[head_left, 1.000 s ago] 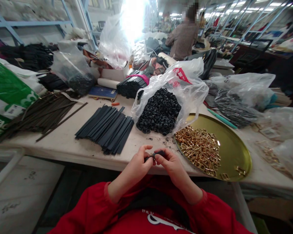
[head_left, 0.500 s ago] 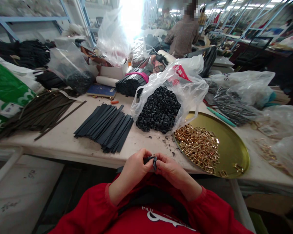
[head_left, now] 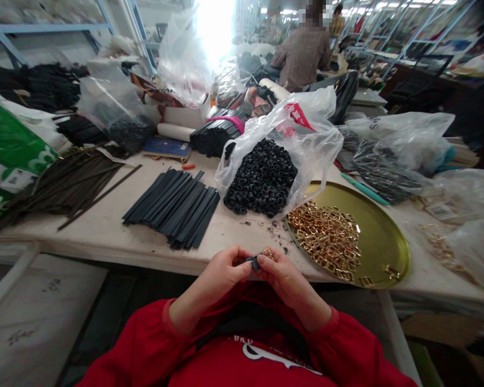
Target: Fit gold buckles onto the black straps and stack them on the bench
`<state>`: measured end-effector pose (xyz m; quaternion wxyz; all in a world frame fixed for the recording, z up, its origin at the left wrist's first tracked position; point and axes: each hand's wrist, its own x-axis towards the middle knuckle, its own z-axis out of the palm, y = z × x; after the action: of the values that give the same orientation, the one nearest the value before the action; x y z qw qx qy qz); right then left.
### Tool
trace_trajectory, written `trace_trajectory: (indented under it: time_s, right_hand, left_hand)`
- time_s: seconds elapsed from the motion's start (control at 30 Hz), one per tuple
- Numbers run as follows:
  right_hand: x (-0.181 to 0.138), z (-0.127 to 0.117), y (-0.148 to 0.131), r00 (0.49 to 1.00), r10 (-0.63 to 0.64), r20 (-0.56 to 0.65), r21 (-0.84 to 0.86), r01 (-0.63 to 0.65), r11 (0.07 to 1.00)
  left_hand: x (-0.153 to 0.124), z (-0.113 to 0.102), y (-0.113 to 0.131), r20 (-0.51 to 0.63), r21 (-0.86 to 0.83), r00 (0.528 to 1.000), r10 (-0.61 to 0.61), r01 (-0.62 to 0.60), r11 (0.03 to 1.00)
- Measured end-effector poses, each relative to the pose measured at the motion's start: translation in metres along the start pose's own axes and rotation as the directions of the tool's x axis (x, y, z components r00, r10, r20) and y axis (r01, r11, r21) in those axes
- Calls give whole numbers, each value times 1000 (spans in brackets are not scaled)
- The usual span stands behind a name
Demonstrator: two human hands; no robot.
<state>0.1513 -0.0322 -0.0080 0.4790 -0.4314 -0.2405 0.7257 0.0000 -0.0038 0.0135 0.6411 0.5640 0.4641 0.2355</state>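
My left hand (head_left: 223, 271) and my right hand (head_left: 280, 274) meet at the near table edge, fingers pinched together on a small black strap piece (head_left: 253, 262) with a gold buckle (head_left: 266, 253) at its tip. Both wrists come out of red sleeves. Just right of my hands a round gold tray (head_left: 381, 242) holds a heap of gold buckles (head_left: 326, 239). Behind my hands a clear plastic bag (head_left: 314, 145) lies open with a pile of small black loops (head_left: 262, 180). A fan of flat black strips (head_left: 173, 207) lies to the left.
Brown strips (head_left: 64, 183) and a green sack (head_left: 8, 145) lie at the left. Bags, a bundled stack of black strips (head_left: 218, 134) and a blue booklet (head_left: 167, 148) crowd the back. More plastic bags (head_left: 403, 148) lie at the right. A person in brown (head_left: 302, 56) sits beyond.
My hands have stayed together at the table edge, working the small piece; the gold buckle now shows at my right fingertips. The view shifted slightly.
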Motion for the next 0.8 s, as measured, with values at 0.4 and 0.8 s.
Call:
trace_trajectory:
  time_s: [0.4, 0.8]
  right_hand:
    - [4, -6, -10, 989, -143, 42, -451, 147, 881]
    - [-4, -14, -18, 975, 73, 208, -412, 20, 911]
  left_hand:
    - [-4, 1, 0, 110, -423, 969, -222, 248, 872]
    - [-9, -4, -6, 233, -466, 948, -217, 305, 831]
